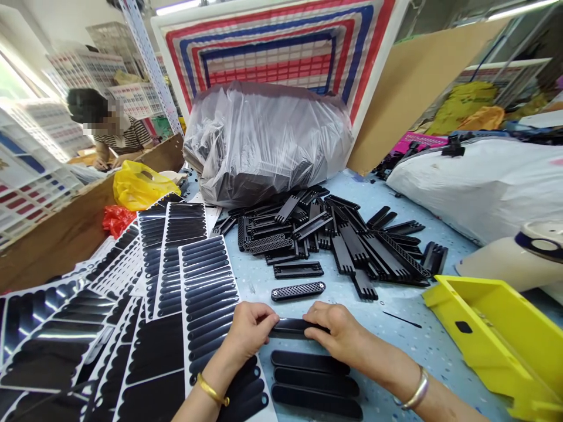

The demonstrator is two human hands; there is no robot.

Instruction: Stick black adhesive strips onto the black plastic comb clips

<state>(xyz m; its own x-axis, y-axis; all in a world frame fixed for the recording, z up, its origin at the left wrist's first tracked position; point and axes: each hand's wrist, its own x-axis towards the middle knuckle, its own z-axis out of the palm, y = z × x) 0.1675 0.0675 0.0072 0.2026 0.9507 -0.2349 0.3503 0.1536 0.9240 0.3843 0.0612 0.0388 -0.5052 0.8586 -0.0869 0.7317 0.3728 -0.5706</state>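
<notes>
Between my two hands lies a glossy black strip, stretched level above the blue table. Its left end is pinched by the thumb and fingers of my left hand. My right hand grips the other end, thumb below and fingers above. Whether a plastic piece sits under the strip I cannot tell. Just beyond are a black piece with a mesh face and a slotted black piece. Closer to me, three smooth black bars lie side by side. Beside my left wrist is a white sheet of black stickers.
More sticker sheets overlap on the left. A heap of black plastic pieces lies before a grey plastic bag. A yellow bin and white bottle stand right. Another person works behind a wooden board.
</notes>
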